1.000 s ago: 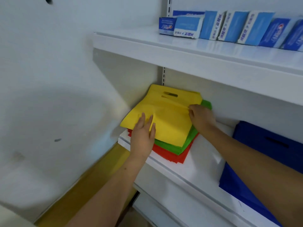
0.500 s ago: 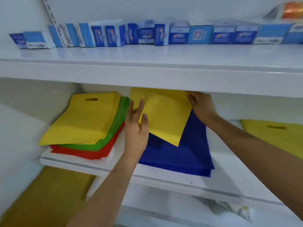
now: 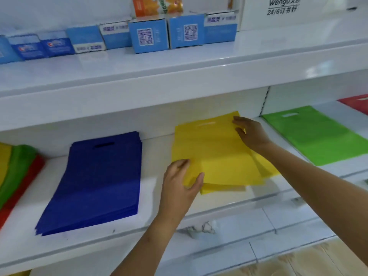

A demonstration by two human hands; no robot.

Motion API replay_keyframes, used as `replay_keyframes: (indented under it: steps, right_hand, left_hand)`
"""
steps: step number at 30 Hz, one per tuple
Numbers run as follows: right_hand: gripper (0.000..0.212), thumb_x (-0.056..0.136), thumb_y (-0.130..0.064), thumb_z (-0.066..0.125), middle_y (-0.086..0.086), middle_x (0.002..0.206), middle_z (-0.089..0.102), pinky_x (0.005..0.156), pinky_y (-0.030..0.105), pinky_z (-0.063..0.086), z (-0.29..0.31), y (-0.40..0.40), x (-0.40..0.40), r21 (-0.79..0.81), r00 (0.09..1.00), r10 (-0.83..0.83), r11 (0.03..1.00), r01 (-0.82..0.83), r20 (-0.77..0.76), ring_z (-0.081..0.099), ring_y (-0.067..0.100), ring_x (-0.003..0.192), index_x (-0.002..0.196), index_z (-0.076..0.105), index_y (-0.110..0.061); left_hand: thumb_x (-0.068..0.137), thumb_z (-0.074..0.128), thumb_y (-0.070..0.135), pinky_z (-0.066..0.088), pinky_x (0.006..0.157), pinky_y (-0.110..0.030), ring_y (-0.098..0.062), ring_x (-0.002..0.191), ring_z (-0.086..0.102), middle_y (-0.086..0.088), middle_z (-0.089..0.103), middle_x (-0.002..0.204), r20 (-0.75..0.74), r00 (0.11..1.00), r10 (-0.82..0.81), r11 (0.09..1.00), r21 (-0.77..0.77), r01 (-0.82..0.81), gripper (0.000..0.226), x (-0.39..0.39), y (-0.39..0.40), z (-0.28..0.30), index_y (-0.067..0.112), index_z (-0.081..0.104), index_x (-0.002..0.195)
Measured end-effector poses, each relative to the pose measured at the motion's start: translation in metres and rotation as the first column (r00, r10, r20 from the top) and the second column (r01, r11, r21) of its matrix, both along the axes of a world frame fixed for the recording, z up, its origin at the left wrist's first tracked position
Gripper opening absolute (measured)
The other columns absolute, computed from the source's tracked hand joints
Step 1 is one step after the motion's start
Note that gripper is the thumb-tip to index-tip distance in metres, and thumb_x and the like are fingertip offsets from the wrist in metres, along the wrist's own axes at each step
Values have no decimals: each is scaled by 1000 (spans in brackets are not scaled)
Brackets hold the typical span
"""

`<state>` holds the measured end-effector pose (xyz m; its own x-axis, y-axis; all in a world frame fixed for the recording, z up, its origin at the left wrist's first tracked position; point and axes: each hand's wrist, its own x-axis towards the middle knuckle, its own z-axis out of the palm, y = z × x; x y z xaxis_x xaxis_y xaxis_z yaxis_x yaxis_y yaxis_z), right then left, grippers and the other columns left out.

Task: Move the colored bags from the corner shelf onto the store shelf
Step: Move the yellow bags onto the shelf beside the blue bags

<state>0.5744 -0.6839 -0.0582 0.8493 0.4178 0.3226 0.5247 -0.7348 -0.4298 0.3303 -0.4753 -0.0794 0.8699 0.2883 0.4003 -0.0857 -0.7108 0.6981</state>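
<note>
Left hand [image 3: 180, 184], nearest: grip pinches the near-left corner of the yellow bag [image 3: 217, 154], thumb on top, fingers tucked under the edge. Forearm comes up from below the shelf lip.

Yellow bag lies flat, or very nearly, on the yellow stack [image 3: 264, 168] on the store shelf [image 3: 155, 212]. Long axis runs near to far, handle slot at the far end by the back wall. It sits slightly askew on the stack: edges of the bags beneath show at the near and right sides.

Right hand [image 3: 250, 131], farther in: fingers mostly straight, resting on the far-right corner beside the handle slot. Whether the thumb catches the edge, cannot tell.

So the bag spans diagonally between the two grips. Judgement: placing is nearly done; remaining move is squaring and letting go, left hand nearer for the near edge.

Blue stack [image 3: 95, 180] just left, green stack [image 3: 318, 136] right. Corner pile [image 3: 18, 176] at far left not yet emptied.
</note>
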Motion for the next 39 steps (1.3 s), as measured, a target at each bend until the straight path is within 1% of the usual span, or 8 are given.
replay_keyframes:
  steps: [5,9,14,21,23,26,32,39]
  right_hand:
    - [41,96,-9,55,10,148,44,112,31,30,-21,-35,24,-31,995,-16,999,13,-95,47,28,132,136,52,-2]
    - [47,97,-10,54,6,155,34,114,29,27,-29,-29,38,-8,987,25,1000,-26,-161,37,24,139,142,45,-4]
    - [59,97,-19,53,5,161,14,112,42,31,-32,-13,50,-223,977,-46,975,-2,-210,20,29,145,151,28,-12]
    - [20,89,-9,46,20,119,50,74,35,37,-24,6,42,-312,914,-306,924,219,-266,44,36,112,107,50,-1]
    - [13,90,-14,45,19,117,52,74,35,36,-17,12,40,-419,906,-307,892,169,-290,45,36,110,95,51,-5]
    - [30,94,-25,46,16,128,45,87,39,39,-3,32,29,-480,911,-350,851,212,-218,42,36,117,114,54,-5]
    - [53,99,-40,43,13,154,28,106,44,34,36,157,-33,-216,997,45,975,-56,-58,32,35,135,141,40,-7]
    - [60,101,-41,41,10,156,27,115,40,28,50,334,-126,-22,912,407,912,-408,-61,25,27,142,150,28,-9]
  left_hand:
    - [87,56,59,45,105,-32,-10,126,50,5,53,137,-56,994,-96,992,75,100,64,15,-44,-20,11,65,129]
    - [82,48,70,25,115,-18,-7,143,29,10,33,156,-209,970,-124,976,149,157,74,19,-54,-25,26,54,142]
    - [77,46,80,17,123,-40,-21,153,-3,4,3,166,-433,901,-26,954,260,153,87,26,-56,-28,37,34,152]
    - [86,71,48,23,120,-39,-29,153,-1,-7,-8,166,-500,866,-29,987,121,102,84,42,-63,-19,28,28,155]
    - [85,71,51,21,121,-38,-29,153,-2,-8,-9,166,-525,850,-42,987,109,117,87,42,-61,-18,28,25,156]
    - [84,65,63,14,122,-39,-25,153,-10,-3,-12,166,-532,844,-65,981,120,151,93,35,-53,-10,33,17,158]
    - [95,54,55,23,118,-28,-10,152,6,3,10,166,-321,945,56,998,41,-45,72,5,6,15,27,27,156]
    - [96,58,42,34,103,-14,-5,134,40,5,43,147,-110,892,438,898,13,-439,57,-89,159,38,23,43,147]
